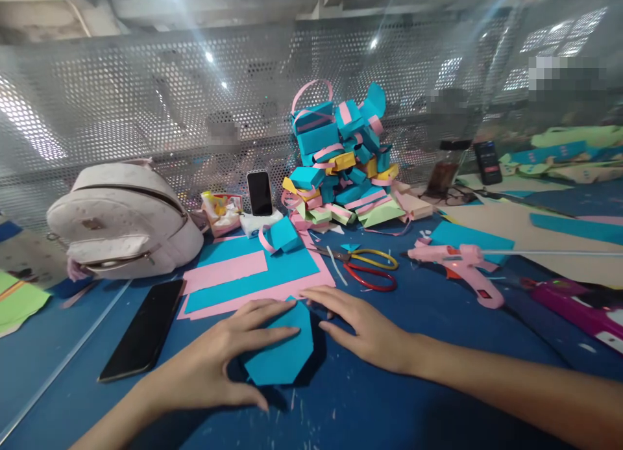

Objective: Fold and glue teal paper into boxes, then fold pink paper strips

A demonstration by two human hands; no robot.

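A folded blue paper piece point(285, 356) with cut-off corners lies in front of me, its right side slightly raised above a shadow. My left hand point(233, 346) rests on it, fingers stretched across its top and thumb spread apart near its lower edge. My right hand point(360, 326) is beside its upper right edge, fingers extended and nothing visible in them; one fingertip comes close to the paper's far corner. Beyond both hands lie stacked pink and blue paper sheets point(292, 271). A small blue paper box with a pink strap point(283, 236) sits on them.
Scissors point(367, 262) and a pink glue gun point(462, 265) lie to the right. A black phone point(143, 330) and white backpack point(126, 223) are at left. Piled paper bags point(318, 138) stand against the perforated metal screen point(165, 99). A purple object point(574, 307) lies far right.
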